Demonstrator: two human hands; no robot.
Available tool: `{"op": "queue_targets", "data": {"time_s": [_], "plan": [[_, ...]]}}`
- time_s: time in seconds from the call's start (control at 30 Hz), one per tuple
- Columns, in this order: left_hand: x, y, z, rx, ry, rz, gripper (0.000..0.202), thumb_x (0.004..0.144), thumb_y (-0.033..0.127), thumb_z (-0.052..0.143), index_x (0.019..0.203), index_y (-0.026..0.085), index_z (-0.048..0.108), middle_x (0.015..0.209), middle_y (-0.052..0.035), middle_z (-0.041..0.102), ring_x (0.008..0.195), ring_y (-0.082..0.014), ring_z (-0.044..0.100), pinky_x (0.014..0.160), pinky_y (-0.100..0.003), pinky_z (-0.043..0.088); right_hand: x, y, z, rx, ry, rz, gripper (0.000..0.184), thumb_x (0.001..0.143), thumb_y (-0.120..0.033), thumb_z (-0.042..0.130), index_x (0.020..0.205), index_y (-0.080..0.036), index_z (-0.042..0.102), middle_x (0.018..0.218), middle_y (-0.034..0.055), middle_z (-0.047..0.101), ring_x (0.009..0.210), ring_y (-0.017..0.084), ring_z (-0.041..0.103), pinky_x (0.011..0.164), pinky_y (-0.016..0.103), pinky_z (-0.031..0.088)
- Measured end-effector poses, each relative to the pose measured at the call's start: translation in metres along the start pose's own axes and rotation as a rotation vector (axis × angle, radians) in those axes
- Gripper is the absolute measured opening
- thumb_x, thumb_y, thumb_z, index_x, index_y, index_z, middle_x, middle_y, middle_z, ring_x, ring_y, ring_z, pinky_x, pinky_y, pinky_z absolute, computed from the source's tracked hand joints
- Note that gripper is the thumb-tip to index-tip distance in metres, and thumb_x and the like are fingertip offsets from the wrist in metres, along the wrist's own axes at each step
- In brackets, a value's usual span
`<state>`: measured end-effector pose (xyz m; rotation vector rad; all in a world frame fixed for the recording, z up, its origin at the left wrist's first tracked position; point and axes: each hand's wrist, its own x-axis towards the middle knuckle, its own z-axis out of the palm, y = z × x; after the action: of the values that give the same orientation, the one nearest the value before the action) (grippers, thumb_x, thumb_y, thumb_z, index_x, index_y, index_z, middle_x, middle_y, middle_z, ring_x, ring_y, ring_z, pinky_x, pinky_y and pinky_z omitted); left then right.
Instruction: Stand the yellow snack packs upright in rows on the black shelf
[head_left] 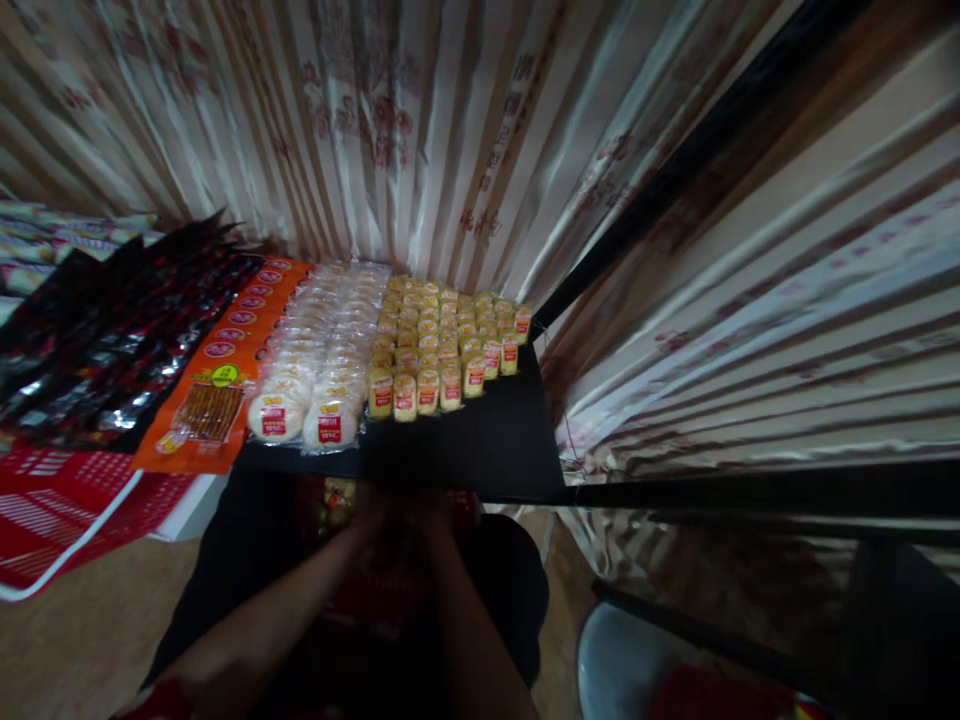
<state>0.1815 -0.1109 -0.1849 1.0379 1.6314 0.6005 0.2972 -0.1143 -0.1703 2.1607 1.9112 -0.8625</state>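
Observation:
Both my forearms reach down into a dark space below the black shelf [480, 450]. My left hand [371, 510] and my right hand [427, 512] meet close together over a red container [375, 590] with yellow packets [335, 500] in it. The fingers are lost in shadow and blur. On the shelf above lie rows of small yellow snack packets [442, 345], stacks of round white cakes in clear wrap [319, 365], orange packs [225, 380] and dark red foil packs [112, 330].
Striped satin curtains [420, 130] hang behind and to the right. A dark frame bar [675, 160] runs diagonally at the right. A red and white bag [60, 510] lies at the left. A pale stool seat [622, 665] stands at the lower right.

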Motion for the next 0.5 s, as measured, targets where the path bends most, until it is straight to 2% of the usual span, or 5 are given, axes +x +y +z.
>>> {"op": "queue_targets", "data": {"time_s": [0.07,0.13,0.23,0.37,0.5], "plan": [[-0.003,-0.001,-0.009,-0.079,0.016,0.025,0.018,0.064,0.019,0.063,0.081,0.016,0.063,0.093,-0.0087,0.068,0.1,-0.0239,0.058,0.086,-0.034,0.043,-0.009,-0.002,-0.004,0.024,0.023,-0.005,0.024,0.081,-0.009,0.049,0.099,-0.012,0.066,0.103,0.0169,0.066,0.099,0.026,0.061,0.084,0.035,0.045],[-0.009,-0.002,-0.018,-0.112,0.012,0.024,0.018,0.058,0.016,0.063,0.076,0.015,0.062,0.082,-0.007,0.068,0.087,-0.0227,0.061,0.079,-0.033,0.046,-0.02,-0.005,-0.009,0.053,0.051,-0.04,0.034,0.079,-0.005,0.045,0.105,-0.013,0.065,0.109,0.0154,0.065,0.105,0.025,0.059,0.088,0.034,0.043],[-0.023,0.0,-0.032,-0.141,0.0,0.037,0.021,0.054,0.015,0.061,0.076,0.015,0.061,0.074,-0.0034,0.066,0.075,-0.0193,0.062,0.071,-0.029,0.047,-0.039,-0.007,-0.015,0.149,0.108,-0.135,0.042,0.077,-0.006,0.045,0.114,-0.018,0.06,0.114,0.0094,0.064,0.106,0.021,0.058,0.089,0.03,0.042],[-0.051,0.015,-0.051,-0.213,-0.073,0.052,0.026,0.055,0.022,0.057,0.08,0.016,0.06,0.071,-0.0002,0.064,0.066,-0.0152,0.059,0.062,-0.025,0.045,-0.063,-0.002,-0.019,0.325,0.157,-0.229,0.043,0.072,-0.01,0.054,0.114,-0.016,0.059,0.112,0.01,0.064,0.105,0.022,0.058,0.088,0.031,0.044],[-0.08,0.036,-0.067,-0.227,-0.141,0.006,0.032,0.055,0.027,0.057,0.086,0.017,0.06,0.065,0.0036,0.057,0.055,-0.0108,0.051,0.052,-0.021,0.038,-0.086,0.004,-0.029,0.421,0.202,-0.257,0.041,0.071,-0.012,0.056,0.111,-0.017,0.06,0.11,0.0091,0.064,0.103,0.021,0.058,0.091,0.034,0.043]]}}
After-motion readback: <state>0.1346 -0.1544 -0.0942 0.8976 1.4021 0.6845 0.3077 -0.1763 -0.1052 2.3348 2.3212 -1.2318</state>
